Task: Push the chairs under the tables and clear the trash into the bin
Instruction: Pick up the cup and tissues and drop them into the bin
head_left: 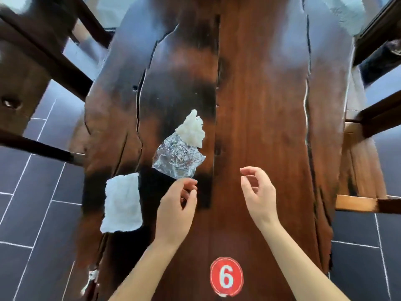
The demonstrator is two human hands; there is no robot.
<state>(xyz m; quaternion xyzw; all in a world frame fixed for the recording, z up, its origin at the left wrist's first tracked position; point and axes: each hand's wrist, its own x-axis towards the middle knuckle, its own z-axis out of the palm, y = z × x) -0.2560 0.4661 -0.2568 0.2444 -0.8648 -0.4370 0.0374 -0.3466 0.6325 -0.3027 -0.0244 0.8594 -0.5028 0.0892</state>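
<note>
A long dark wooden table point(260, 127) runs away from me. On it lie a crumpled sheet of foil point(178, 159), a crumpled white tissue point(193, 129) at the foil's far edge, and a flat white napkin point(122, 203) near the left edge. My left hand point(178, 205) hovers just short of the foil's near edge, fingers curled and apart, holding nothing. My right hand point(258, 192) hangs over bare wood to the right, fingers loosely curled, with nothing in it. Dark wooden chairs stand at the left point(32, 61) and the right point(373, 118).
A red round sticker with the number 6 point(226, 276) sits at the near end of the table. A small white scrap point(91, 279) hangs at the table's near left edge. Dark tiled floor point(32, 213) shows on both sides.
</note>
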